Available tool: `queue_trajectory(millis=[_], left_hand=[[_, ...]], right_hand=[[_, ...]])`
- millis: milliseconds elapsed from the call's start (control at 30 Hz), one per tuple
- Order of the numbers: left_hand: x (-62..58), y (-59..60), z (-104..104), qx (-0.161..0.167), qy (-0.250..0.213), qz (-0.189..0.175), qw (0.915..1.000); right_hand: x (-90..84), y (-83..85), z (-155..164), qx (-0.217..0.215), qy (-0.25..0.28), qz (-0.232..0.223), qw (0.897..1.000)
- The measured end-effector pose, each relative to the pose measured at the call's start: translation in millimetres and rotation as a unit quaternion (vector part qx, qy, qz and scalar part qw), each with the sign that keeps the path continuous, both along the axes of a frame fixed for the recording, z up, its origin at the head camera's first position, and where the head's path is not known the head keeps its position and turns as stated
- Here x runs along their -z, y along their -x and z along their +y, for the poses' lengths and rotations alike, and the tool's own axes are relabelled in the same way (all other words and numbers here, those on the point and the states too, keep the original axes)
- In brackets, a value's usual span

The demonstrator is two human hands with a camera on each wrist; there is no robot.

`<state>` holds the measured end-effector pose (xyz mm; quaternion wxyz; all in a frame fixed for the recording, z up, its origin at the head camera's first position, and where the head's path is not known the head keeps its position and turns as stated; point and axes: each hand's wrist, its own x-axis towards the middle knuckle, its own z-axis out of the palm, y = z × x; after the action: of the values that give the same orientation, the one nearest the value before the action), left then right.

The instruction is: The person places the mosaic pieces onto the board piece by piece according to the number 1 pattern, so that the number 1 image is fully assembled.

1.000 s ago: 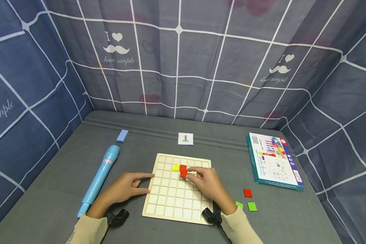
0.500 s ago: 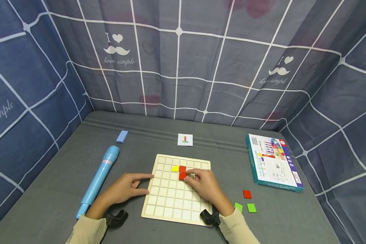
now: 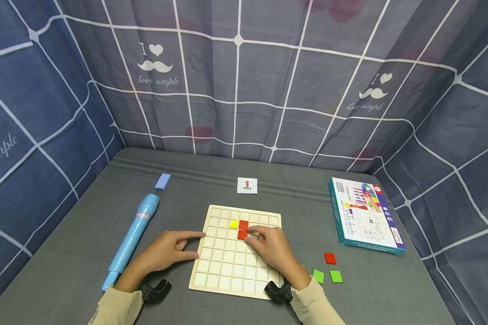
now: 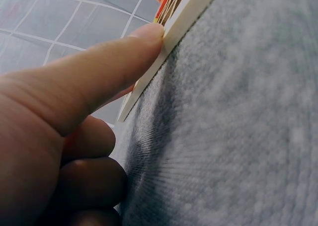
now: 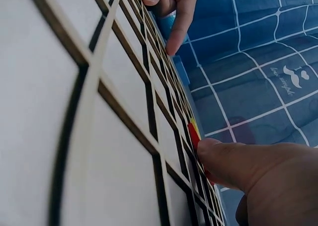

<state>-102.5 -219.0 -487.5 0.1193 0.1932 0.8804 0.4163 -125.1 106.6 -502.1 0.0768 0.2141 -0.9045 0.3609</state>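
Two hands work a pale wooden grid board [image 3: 236, 266] at the middle of a grey desk [image 3: 77, 253], seen from the head camera. The right hand [image 3: 273, 250] lies over the board's right half, its fingertips pinching the lower red tile [image 3: 242, 234], which sits in a cell directly beneath an upper red tile [image 3: 243, 224]; a yellow tile [image 3: 233, 223] lies just beside that upper one, at its 9 o'clock. The left hand [image 3: 166, 250] rests at the board's 9 o'clock edge, index finger straight against the rim, the other fingers curled under and holding nothing. At 12 o'clock from the board lies a small pattern card [image 3: 247, 185]. A light-blue tube [image 3: 132, 239] stretches along the desk at 9 o'clock, a blue block [image 3: 162, 181] beyond it at 11 o'clock. At 3 o'clock sit a printed box [image 3: 366, 215], a loose red tile [image 3: 330, 258] and two green tiles [image 3: 327, 276].

From the left wrist, the left hand [image 4: 69, 136] shows its index fingertip pressed to the grid board's edge [image 4: 184, 22], remaining fingers folded beneath.

From the right wrist, the right hand [image 5: 258, 171] touches the lower red tile [image 5: 195, 136] with a fingertip on the grid board [image 5: 74, 126]; the left hand [image 5: 171, 7] shows at the far edge, at 12 o'clock.
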Motion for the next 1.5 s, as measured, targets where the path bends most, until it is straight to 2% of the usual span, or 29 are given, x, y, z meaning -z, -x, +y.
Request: queue_trajectory(millis=[467,767,1233,1367,1500], left_hand=[[-1.2,-0.9,0.7,-0.003,0.005,-0.001,1.0],[-1.0,0.3,-0.1,-0.003,0.0,0.002,1.0],[-1.8,0.1,1.8,-0.005,0.017,0.007,0.9998],[-1.2,0.1,1.2,-0.005,0.018,0.009,0.9998],[-0.3,-0.6,-0.3,-0.004,0.013,0.006,0.9999]], right_hand=[[0.5,-0.8,-0.6,0.007,0.009,0.001,1.0],[1.5,-4.5,2.6,0.0,0.017,0.021,1.0],[-8.3,-9.5,18.4,-0.005,0.028,0.028,0.999],[-14.7,-10.2,25.8,-0.002,0.048,0.022,0.999],[-23.2,-13.5,39.2,0.01,0.09,-0.01,0.996]])
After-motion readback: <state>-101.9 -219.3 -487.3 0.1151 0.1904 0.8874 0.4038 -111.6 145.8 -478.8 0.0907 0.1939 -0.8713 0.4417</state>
